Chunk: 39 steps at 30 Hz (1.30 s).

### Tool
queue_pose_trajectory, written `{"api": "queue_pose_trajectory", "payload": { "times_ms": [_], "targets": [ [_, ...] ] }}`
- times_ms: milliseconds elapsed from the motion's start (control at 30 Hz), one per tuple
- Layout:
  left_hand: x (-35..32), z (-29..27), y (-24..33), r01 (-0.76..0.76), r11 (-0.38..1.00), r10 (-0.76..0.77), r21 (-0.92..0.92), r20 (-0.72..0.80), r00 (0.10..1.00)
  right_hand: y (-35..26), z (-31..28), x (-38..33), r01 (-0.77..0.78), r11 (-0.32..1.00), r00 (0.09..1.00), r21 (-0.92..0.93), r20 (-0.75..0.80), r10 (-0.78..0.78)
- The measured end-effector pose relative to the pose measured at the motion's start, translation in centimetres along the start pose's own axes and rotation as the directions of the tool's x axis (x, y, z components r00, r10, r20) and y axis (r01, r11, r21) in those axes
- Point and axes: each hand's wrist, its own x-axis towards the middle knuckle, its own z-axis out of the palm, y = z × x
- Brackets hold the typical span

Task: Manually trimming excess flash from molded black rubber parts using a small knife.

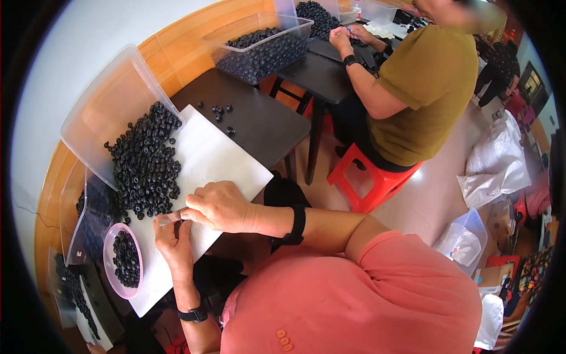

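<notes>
My right hand (218, 206) is closed on a small flat greyish strip (169, 219), blade-like, that reaches over to the other hand. My left hand (174, 245) is pinched at the strip's far end; what its fingertips hold is hidden. Both hands meet above a white board (206, 150). Just beyond them spreads a heap of small round black parts (144, 165), some with a hole showing. It spills from a clear plastic bin (112, 97) tipped on its side. Left of my left hand stands a pink oval bowl (141, 268) with more black parts.
Several loose black parts (219, 111) lie on the dark table (259, 118). Clear bins of black parts (259, 56) stand behind. At the right, a person in an olive shirt (424, 88) sits on a red stool (359, 183), hands raised together. White sacks (498, 159) stand on the floor.
</notes>
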Motion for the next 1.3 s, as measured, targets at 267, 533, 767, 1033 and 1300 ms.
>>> {"api": "queue_pose_trajectory", "payload": {
  "times_ms": [267,533,767,1033,1300],
  "targets": [
    [0.0,0.4,0.4,-0.036,0.998,0.038,0.060,-0.027,0.999,0.2,0.1,-0.1,0.020,0.999,1.000,-0.029,0.002,-0.020],
    [-0.1,0.2,0.0,-0.108,0.989,0.109,0.098,-0.009,0.994,-0.2,-0.3,-0.2,0.019,0.999,0.999,-0.031,0.048,-0.017],
    [0.0,0.3,0.2,-0.127,0.983,0.128,0.132,-0.001,0.992,-0.1,-0.1,-0.2,0.033,0.997,0.999,-0.068,0.039,-0.031],
    [-0.2,0.0,0.2,-0.093,0.989,0.096,0.115,-0.018,0.995,-0.5,0.3,-0.1,0.025,0.999,0.999,-0.042,0.022,-0.024],
    [0.3,-0.5,-0.4,-0.050,0.996,0.048,-0.069,-0.030,0.998,0.3,0.1,0.9,-0.197,0.946,0.980,0.259,0.076,0.184]
  ]
}}
